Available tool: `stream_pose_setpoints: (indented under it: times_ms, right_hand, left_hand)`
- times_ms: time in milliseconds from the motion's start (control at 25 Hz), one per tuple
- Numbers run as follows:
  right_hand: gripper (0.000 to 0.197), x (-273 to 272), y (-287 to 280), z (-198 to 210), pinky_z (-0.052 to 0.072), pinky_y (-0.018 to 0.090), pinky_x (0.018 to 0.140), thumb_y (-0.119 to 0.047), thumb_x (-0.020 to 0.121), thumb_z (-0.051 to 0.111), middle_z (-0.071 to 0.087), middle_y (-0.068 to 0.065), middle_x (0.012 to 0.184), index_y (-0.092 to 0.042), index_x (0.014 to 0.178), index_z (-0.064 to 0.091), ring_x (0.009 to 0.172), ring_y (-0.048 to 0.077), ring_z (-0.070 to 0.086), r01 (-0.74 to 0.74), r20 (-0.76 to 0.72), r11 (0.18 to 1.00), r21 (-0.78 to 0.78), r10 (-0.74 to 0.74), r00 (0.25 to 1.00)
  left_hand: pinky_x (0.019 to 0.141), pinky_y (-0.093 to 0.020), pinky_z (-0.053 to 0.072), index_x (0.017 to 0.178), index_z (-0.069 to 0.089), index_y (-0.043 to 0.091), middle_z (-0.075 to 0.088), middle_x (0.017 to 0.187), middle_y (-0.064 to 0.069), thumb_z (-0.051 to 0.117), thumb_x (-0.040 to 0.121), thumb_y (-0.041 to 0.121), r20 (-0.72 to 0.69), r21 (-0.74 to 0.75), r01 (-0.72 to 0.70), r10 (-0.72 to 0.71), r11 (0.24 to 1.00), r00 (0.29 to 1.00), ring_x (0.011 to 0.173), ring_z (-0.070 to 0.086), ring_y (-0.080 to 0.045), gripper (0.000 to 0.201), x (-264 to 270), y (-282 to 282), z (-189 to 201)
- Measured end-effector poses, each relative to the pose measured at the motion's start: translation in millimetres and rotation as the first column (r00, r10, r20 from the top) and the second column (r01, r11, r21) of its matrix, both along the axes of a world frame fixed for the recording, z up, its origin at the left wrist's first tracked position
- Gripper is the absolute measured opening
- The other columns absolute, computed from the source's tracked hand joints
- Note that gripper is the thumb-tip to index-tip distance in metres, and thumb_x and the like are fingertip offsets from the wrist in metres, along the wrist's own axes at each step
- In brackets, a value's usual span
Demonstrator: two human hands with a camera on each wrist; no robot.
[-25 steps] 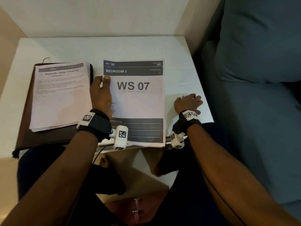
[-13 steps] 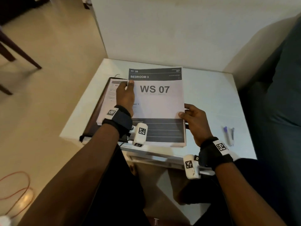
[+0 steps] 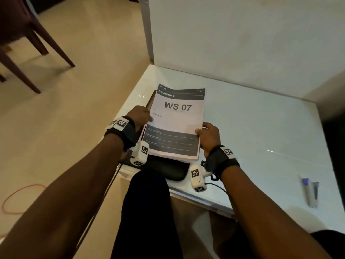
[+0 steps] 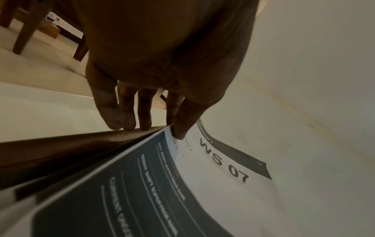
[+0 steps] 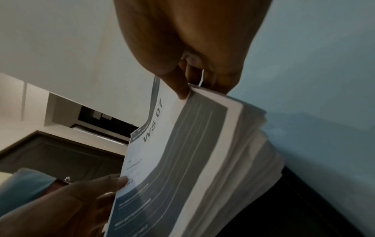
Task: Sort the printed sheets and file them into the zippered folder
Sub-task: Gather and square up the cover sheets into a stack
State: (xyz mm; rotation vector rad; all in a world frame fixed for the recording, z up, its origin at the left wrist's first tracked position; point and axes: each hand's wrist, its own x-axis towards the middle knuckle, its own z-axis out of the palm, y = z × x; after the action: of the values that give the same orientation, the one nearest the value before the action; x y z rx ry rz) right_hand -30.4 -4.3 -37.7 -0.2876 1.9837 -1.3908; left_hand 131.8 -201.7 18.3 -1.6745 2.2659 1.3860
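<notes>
A thick stack of printed sheets (image 3: 177, 124), topped by a page reading "WS 07", sits tilted over the dark zippered folder (image 3: 168, 170) at the white table's left front. My left hand (image 3: 141, 116) pinches the stack's left edge, thumb on the top page (image 4: 202, 176) and fingers (image 4: 121, 121) down beside the folder (image 4: 71, 152). My right hand (image 3: 205, 132) pinches the right edge. In the right wrist view its thumb lies on top of the stack (image 5: 182, 152), with the other fingers under it. Most of the folder is hidden by the paper.
The white table (image 3: 261, 128) stands in a corner, with walls behind and to the right. Two pens (image 3: 309, 193) lie near its front right edge. Dark chair legs (image 3: 28, 43) and an orange cable (image 3: 18, 199) are on the floor to the left.
The WS 07 pile has moved left onto the folder, covering the other sheets. My right hand left the table and took the pile's right edge. My left hand slid to the left edge.
</notes>
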Motion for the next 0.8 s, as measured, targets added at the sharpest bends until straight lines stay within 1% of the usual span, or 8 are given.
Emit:
stream_pose_setpoints:
  times_ms: [80, 240, 320, 360, 440, 600, 720, 800]
  right_hand:
    - [0.031, 1.1, -13.3, -14.5, 0.057, 0.048, 0.097, -0.009, 0.096, 0.055, 0.07, 0.009, 0.121, -0.013, 0.125, 0.065, 0.106, 0.03, 0.068, -0.037, -0.07, 0.996, 0.075, 0.043, 0.997]
    - [0.035, 4.5, -15.6, -32.0, 0.052, 0.033, 0.096, -0.013, 0.096, 0.062, 0.062, 0.01, 0.13, -0.011, 0.13, 0.06, 0.116, 0.028, 0.063, -0.012, -0.233, 0.98, 0.198, 0.059, 0.971]
    - [0.05, 3.5, -12.3, -39.5, 0.049, 0.037, 0.102, -0.024, 0.093, 0.066, 0.048, 0.011, 0.14, -0.013, 0.14, 0.05, 0.123, 0.028, 0.054, 0.046, -0.242, 0.969, 0.244, 0.015, 0.97]
    - [0.054, 2.2, -11.4, -43.0, 0.048, 0.042, 0.105, -0.031, 0.093, 0.067, 0.047, 0.011, 0.14, -0.013, 0.141, 0.048, 0.123, 0.029, 0.053, 0.055, -0.227, 0.966, 0.253, 0.004, 0.974]
    - [0.052, -3.8, -9.2, -49.5, 0.049, 0.045, 0.105, -0.039, 0.094, 0.064, 0.057, 0.008, 0.132, -0.014, 0.138, 0.052, 0.119, 0.028, 0.058, 0.013, -0.174, 0.973, 0.232, 0.028, 0.984]
    - [0.025, -20.3, -6.4, -47.8, 0.055, 0.045, 0.098, -0.022, 0.094, 0.062, 0.069, 0.005, 0.111, -0.012, 0.117, 0.062, 0.105, 0.028, 0.067, -0.067, -0.075, 0.977, 0.203, 0.083, 0.994]
    - [0.031, -33.6, -1.7, -43.4, 0.054, 0.046, 0.1, -0.007, 0.091, 0.061, 0.067, 0.013, 0.119, -0.007, 0.121, 0.058, 0.108, 0.032, 0.065, -0.089, -0.026, 0.968, 0.233, 0.098, 0.995]
    - [0.033, -36.2, 5.1, -37.7, 0.054, 0.04, 0.096, 0.0, 0.091, 0.058, 0.064, 0.016, 0.118, 0.001, 0.125, 0.056, 0.106, 0.032, 0.063, -0.1, -0.009, 0.965, 0.242, 0.105, 0.994]
  left_hand:
    - [0.102, -0.04, 0.05, 0.125, 0.066, -0.001, 0.067, 0.13, -0.017, 0.072, 0.093, 0.01, 0.053, -0.042, 0.024, -0.022, 0.999, 0.998, 0.117, 0.064, -0.038, 0.034, -1.6, -12.4, -21.9]
    - [0.098, -0.042, 0.05, 0.122, 0.065, 0.01, 0.065, 0.128, -0.015, 0.074, 0.089, 0.017, 0.17, -0.271, 0.095, -0.049, 0.958, 0.984, 0.114, 0.063, -0.036, 0.035, -6.2, -21.5, -54.8]
    - [0.094, -0.042, 0.05, 0.124, 0.062, 0.007, 0.063, 0.127, -0.019, 0.074, 0.089, 0.02, 0.178, -0.326, 0.123, -0.066, 0.937, 0.982, 0.113, 0.063, -0.038, 0.039, -8.9, -21.6, -64.6]
    - [0.091, -0.04, 0.05, 0.124, 0.063, 0.003, 0.064, 0.126, -0.02, 0.073, 0.09, 0.022, 0.196, -0.334, 0.147, -0.084, 0.931, 0.977, 0.111, 0.064, -0.039, 0.04, -10.6, -20.9, -68.9]
    - [0.088, -0.038, 0.051, 0.124, 0.065, 0.001, 0.066, 0.126, -0.02, 0.073, 0.09, 0.023, 0.222, -0.326, 0.18, -0.11, 0.928, 0.969, 0.11, 0.066, -0.038, 0.042, -15.7, -18.1, -75.2]
    - [0.083, -0.033, 0.047, 0.123, 0.066, 0.005, 0.067, 0.126, -0.015, 0.075, 0.089, 0.019, 0.174, -0.264, 0.149, -0.105, 0.953, 0.979, 0.113, 0.065, -0.035, 0.038, -27.4, -7.2, -75.4]
    - [0.083, -0.034, 0.047, 0.124, 0.064, 0.005, 0.067, 0.125, -0.014, 0.076, 0.091, 0.016, 0.145, -0.171, 0.126, -0.101, 0.977, 0.984, 0.114, 0.064, -0.034, 0.037, -36.0, 0.9, -72.5]
    - [0.091, -0.039, 0.053, 0.12, 0.067, 0.003, 0.068, 0.124, -0.014, 0.079, 0.087, 0.01, 0.112, -0.08, 0.079, -0.07, 0.994, 0.991, 0.112, 0.065, -0.034, 0.036, -38.7, 2.2, -73.4]
